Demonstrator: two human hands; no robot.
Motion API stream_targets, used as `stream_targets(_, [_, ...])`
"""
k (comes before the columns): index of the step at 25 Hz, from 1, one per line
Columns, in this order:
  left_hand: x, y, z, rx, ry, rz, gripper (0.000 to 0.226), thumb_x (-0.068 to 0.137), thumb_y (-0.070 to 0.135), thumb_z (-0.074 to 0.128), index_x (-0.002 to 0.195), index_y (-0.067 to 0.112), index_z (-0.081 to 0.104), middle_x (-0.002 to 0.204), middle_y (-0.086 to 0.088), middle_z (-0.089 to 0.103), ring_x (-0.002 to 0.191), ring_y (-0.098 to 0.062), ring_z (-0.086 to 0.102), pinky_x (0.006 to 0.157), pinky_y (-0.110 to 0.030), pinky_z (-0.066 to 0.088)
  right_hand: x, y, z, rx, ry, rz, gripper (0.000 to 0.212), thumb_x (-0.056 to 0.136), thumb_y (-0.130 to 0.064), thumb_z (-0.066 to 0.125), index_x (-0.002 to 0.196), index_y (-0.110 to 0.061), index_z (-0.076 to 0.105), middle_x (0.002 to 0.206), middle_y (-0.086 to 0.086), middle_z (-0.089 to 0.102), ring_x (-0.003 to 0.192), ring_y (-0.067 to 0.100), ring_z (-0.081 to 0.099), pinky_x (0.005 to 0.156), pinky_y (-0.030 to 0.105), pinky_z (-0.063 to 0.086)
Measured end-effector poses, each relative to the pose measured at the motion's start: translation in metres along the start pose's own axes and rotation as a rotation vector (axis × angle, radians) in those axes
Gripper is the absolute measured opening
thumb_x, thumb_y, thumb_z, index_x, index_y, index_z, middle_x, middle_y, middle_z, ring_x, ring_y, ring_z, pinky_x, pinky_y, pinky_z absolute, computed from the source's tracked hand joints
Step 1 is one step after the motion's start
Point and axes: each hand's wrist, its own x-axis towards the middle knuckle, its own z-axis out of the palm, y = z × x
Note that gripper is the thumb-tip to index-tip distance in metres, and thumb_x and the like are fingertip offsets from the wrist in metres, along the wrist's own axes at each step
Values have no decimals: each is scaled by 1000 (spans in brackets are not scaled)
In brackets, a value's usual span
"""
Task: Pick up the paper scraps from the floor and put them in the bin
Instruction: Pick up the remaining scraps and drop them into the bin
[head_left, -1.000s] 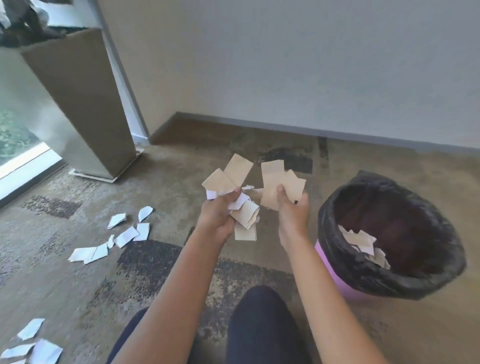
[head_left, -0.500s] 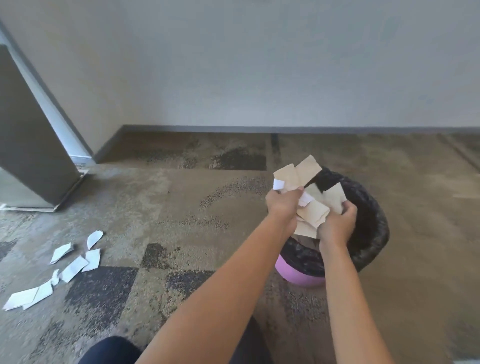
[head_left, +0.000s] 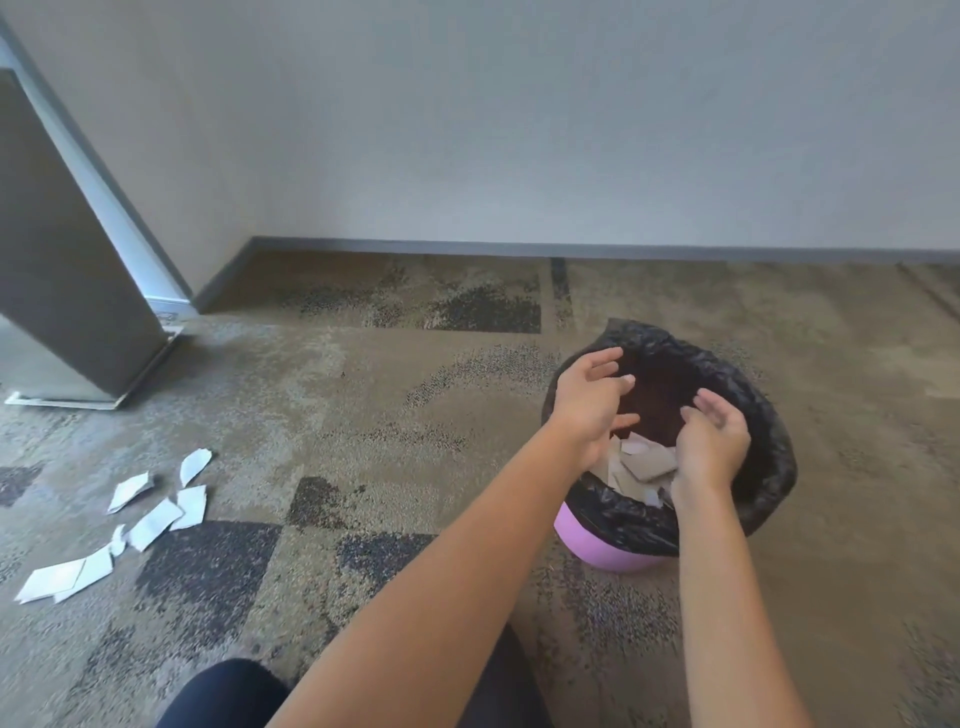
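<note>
Both hands hang over the mouth of the bin, and both are empty: the left hand has its fingers spread wide and loose above the near-left rim, the right hand is relaxed with fingers lightly curved, holding nothing. Directly below and between them, the bin sits lined with a black bag, its pink base showing at the front. Inside it lies a heap of dropped scraps, brownish and white, piled against the near wall under the wrists.

Trouble to watch for: the bag's rim looks slack and folded inward, so a wrist brushing it on the way out could drag the liner down or tip the light bin, spilling the heap back onto the floor. A scrap resting high on the near side could also catch on a forearm.

Well away to the left of the left hand, the job is not finished: a scatter of white scraps lies on the patterned carpet, trailing toward the near-left corner.
</note>
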Motion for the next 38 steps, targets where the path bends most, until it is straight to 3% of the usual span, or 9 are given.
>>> stream_targets(7, [-15,18,-90,-84,163,94,16,93,0,59,106,8,58,93,-6,58,75,-14,57,65,-23,52,-48,3,60,-119,-184,-184,26,87,-5,58,97,-28,66,107,-4,69,105,14,64,94,27,50])
stream_targets(14, [-62,37,-257,-105,412,114,19,93,3,60,111,6,54,90,-6,56,70,-15,54,62,-24,49,-151,19,152,-146,-437,-293,23,89,-3,55,95,-24,63,97,-3,63,81,2,57,65,0,39])
stream_targets(18, [-99,31,-355,-103,583,122,14,93,-1,58,102,9,55,84,-5,54,67,-13,52,61,-26,45,-225,51,195,-231,-618,-321,22,88,-7,55,93,-28,62,91,-9,60,89,11,56,64,10,41])
stream_targets(22, [-155,10,-460,214,838,31,14,88,10,63,98,20,62,101,-3,66,81,-16,61,67,-29,48,-297,87,223,-334,-807,-330,21,90,-10,56,90,-30,63,101,-3,66,102,17,61,80,28,46])
stream_targets(24, [-193,-13,-513,379,915,-81,23,88,15,63,110,18,61,108,0,64,81,-13,61,64,-28,52,-326,103,230,-383,-883,-332,19,91,-11,56,90,-29,64,103,-2,67,104,19,62,82,31,47])
stream_targets(27, [-250,-54,-583,643,1088,-361,52,80,29,67,128,19,51,133,-5,50,114,-24,55,95,-48,49,-363,126,235,-460,-988,-350,17,91,-11,56,92,-26,64,101,-2,66,103,21,61,83,33,46])
stream_targets(30, [-308,-87,-625,615,1324,-660,101,72,48,75,152,22,19,161,-13,6,148,-41,1,111,-70,12,-403,146,240,-556,-1091,-389,15,91,-11,56,95,-22,65,101,-2,66,101,20,60,80,29,43])
stream_targets(33, [-347,-117,-644,530,1271,-716,137,51,66,82,153,40,-5,160,-7,-25,144,-43,-25,104,-77,2,-443,165,243,-652,-1237,-410,13,93,-10,57,97,-19,64,101,-2,64,100,15,56,77,25,39])
stream_targets(38, [-377,-132,-667,715,1083,-657,138,41,80,76,151,50,-1,160,4,-29,145,-38,-28,97,-83,-1,-510,208,243,-805,-1568,-563,13,92,-14,59,97,-24,66,106,-6,60,100,14,54,80,27,41])
